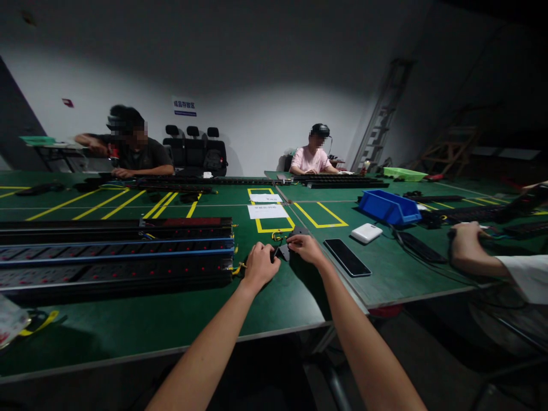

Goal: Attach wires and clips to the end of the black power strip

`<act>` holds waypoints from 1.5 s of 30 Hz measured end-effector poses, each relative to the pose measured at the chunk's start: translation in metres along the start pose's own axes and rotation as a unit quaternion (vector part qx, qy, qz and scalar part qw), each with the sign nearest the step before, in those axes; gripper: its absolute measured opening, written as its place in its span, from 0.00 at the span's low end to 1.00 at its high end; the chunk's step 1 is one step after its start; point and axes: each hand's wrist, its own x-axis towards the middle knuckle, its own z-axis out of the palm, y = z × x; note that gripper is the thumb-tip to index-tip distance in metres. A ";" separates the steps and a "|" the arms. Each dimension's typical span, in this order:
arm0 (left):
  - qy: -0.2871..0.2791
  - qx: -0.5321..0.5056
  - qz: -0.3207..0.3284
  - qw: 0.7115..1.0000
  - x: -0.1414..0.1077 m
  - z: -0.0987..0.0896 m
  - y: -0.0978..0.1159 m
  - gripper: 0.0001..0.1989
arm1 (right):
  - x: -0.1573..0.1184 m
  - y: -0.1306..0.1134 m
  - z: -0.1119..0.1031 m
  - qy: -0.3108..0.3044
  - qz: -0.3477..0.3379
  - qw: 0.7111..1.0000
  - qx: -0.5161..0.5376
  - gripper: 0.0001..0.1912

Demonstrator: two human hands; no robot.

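My left hand point(260, 265) is closed, its fingertips pinching a small black part that is mostly hidden. Close beside it, my right hand point(306, 249) has thumb and fingers together on a small dark flat piece point(283, 253). Both hands are low over the green table, a short gap apart. Yellow and dark wires point(280, 234) lie just beyond them. To the left, long black power strips point(162, 267) with red dots and blue edges lie side by side, and short yellow wires stick out of their near ends.
Right of my hands lie a phone point(346, 257), a white box-shaped device point(366, 233) and a blue bin point(389, 208). Paper sheets point(268, 212) lie ahead within yellow tape. A co-worker's hand point(468, 245) is at far right; two people sit across the green table point(171, 328).
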 end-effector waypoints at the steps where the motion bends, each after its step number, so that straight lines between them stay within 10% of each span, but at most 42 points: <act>1: 0.001 -0.002 0.003 1.000 0.000 0.000 0.000 0.11 | 0.000 0.001 0.001 0.001 -0.002 1.000 -0.004 0.11; 26: 0.028 -0.036 0.066 0.997 0.003 0.006 -0.005 0.11 | 0.002 0.011 -0.003 -0.055 -0.001 0.998 0.015 0.20; 45: 0.012 0.059 0.089 0.994 -0.008 0.004 0.008 0.16 | -0.002 -0.006 0.008 0.034 0.016 0.989 -0.143 0.12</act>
